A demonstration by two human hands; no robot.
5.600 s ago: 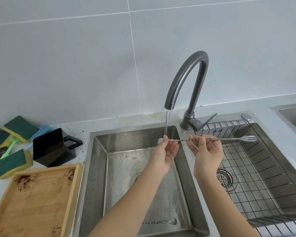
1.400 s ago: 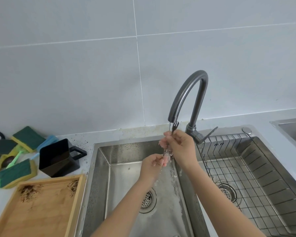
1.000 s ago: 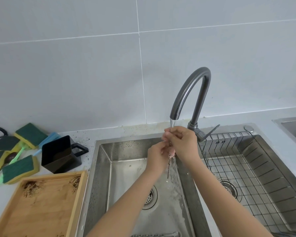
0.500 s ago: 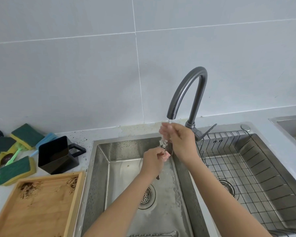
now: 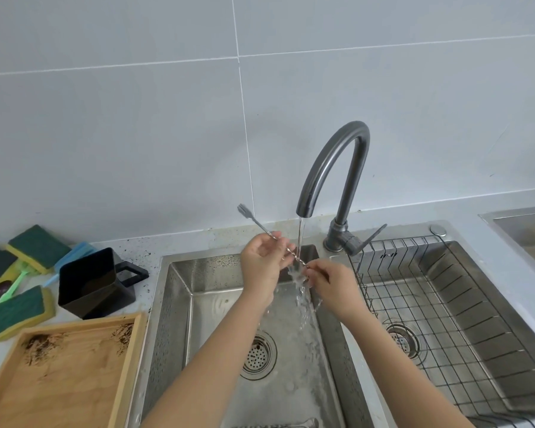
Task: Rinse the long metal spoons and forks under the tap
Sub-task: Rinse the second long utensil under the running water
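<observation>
A long metal fork with a twisted stem lies slanted across the water stream from the grey tap. Its tines point up and to the left. My left hand pinches the stem near the fork end. My right hand holds the lower end, just right of the stream. Water splashes over my right fingers into the left sink basin. A second long twisted utensil lies on the basin floor at the bottom edge of the view.
A wire rack fills the right basin. On the counter to the left are a black cup on its side, several green and yellow sponges and a stained wooden tray. Another sink's corner shows far right.
The fork has turned from near upright under the spout to slanted, tines up-left. My hands have drawn apart, the left rising to the fork end and the right dropping to the lower end.
</observation>
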